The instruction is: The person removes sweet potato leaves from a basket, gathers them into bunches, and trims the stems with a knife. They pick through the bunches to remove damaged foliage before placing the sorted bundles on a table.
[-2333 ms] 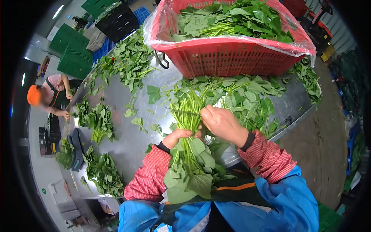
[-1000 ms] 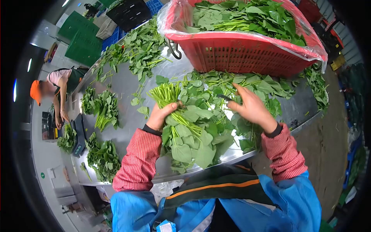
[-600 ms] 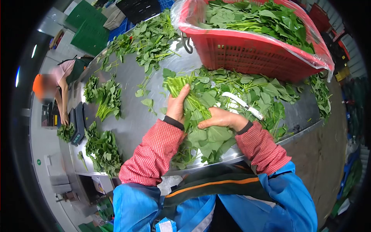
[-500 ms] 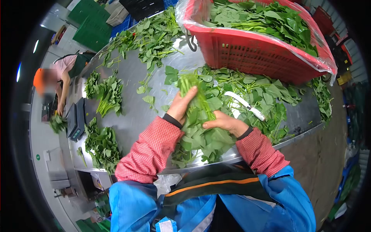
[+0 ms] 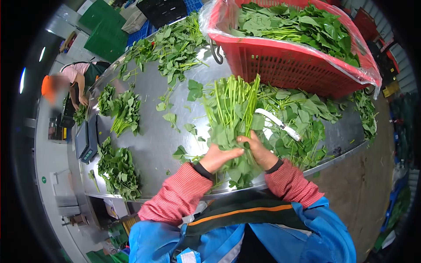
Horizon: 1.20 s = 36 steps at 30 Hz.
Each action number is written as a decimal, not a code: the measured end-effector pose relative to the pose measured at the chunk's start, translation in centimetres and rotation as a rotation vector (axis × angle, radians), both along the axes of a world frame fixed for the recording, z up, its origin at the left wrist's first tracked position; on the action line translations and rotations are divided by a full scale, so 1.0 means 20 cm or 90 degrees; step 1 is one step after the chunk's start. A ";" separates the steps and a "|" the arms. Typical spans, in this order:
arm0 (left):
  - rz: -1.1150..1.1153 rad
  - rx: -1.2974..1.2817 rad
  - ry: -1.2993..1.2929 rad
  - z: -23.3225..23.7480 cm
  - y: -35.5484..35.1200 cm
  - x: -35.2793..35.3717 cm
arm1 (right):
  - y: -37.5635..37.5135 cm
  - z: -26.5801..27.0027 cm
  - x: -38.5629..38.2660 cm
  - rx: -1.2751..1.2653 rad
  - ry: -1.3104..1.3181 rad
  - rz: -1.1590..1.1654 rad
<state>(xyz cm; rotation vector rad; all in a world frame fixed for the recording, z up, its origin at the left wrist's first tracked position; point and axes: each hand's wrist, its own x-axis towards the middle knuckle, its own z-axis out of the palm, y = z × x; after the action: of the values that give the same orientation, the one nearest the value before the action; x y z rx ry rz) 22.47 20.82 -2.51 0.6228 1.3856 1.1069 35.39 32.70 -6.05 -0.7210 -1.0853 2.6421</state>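
A bunch of leafy greens (image 5: 234, 105) is gripped between both my hands, its pale cut stems pointing away from me and its leaves toward me. My left hand (image 5: 219, 158) wraps the leafy part from the left, thumb across the front. From the right, my right hand (image 5: 259, 151) closes round the same bunch. A white curved knife (image 5: 278, 124) lies on loose leaves just right of the bunch. More loose greens (image 5: 302, 114) spread beneath and beside the knife on the metal table (image 5: 160, 144).
A red plastic-lined crate (image 5: 280, 61) full of greens stands at the back right. Bunches of greens (image 5: 118, 168) lie on the left, near a scale (image 5: 86, 140). Another heap (image 5: 175, 48) sits at the back. A co-worker (image 5: 74, 79) in an orange cap bends over greens at far left.
Both hands have shifted from the stems and middle down to the leafy end, and the bunch now stands stems-away, fanned out. The co-worker's hands moved further back with their greens.
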 end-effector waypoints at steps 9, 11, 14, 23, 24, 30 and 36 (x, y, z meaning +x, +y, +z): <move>0.234 0.123 0.592 -0.02 -0.08 0.06 | 0.18 -0.06 -0.08 0.463 -0.036 0.443; 0.207 0.099 0.668 -0.06 -0.12 0.09 | 0.07 -0.19 -0.04 0.194 0.018 0.378; 0.152 0.116 0.729 -0.22 -0.16 0.04 | -0.10 -0.24 -0.03 0.008 0.091 0.234; -0.133 -0.190 0.797 -0.02 -0.31 -0.39 | 0.07 -0.10 0.11 0.605 -0.113 0.580; -0.086 -0.109 0.796 0.01 -0.32 -0.39 | 0.11 -0.04 0.13 0.598 -0.100 0.615; -0.065 0.080 0.828 -0.01 -0.50 -0.49 | 0.42 0.02 0.12 0.446 -0.147 0.114; 0.110 0.130 0.690 0.08 -0.51 -0.33 | 0.35 0.18 -0.04 0.622 -0.046 0.089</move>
<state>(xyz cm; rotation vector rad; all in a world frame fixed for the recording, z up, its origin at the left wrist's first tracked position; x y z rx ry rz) 15.97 10.63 -0.98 1.3937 2.2787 1.0804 34.51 39.61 -2.39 -0.5094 -2.2133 1.7806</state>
